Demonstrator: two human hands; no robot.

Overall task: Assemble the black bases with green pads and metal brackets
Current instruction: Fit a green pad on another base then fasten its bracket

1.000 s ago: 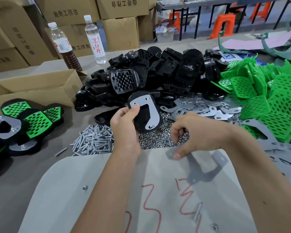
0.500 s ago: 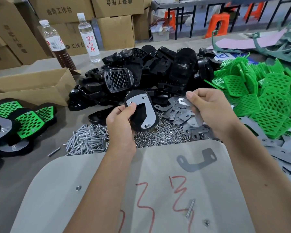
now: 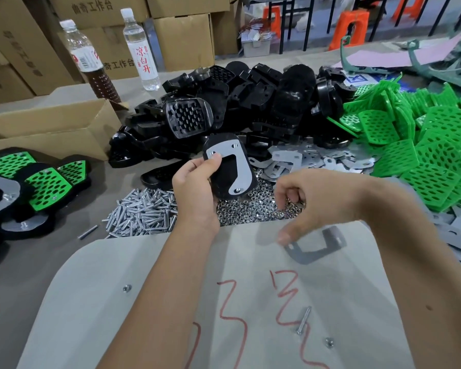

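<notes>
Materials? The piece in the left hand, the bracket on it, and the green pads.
Black base: likely moulded plastic, dark with slight sheen. Bracket: looks like stamped sheet metal, flat matte grey with punched holes. Green pads: probably plastic, bright uniform colour, perforated.

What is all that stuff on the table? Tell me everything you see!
black bases: a big pile, black, middle back
green pads: a heap, green, right
metal brackets: many, silver, before the black pile; one more on the grey sheet
screws: a pile, silver, centre left
nuts: a pile, silver, centre
finished pieces: several, black and green, left
bottles: two, back left
cardboard boxes: several, brown, back
left hand: holds a base with bracket
right hand: fingers curled over the nuts
</notes>
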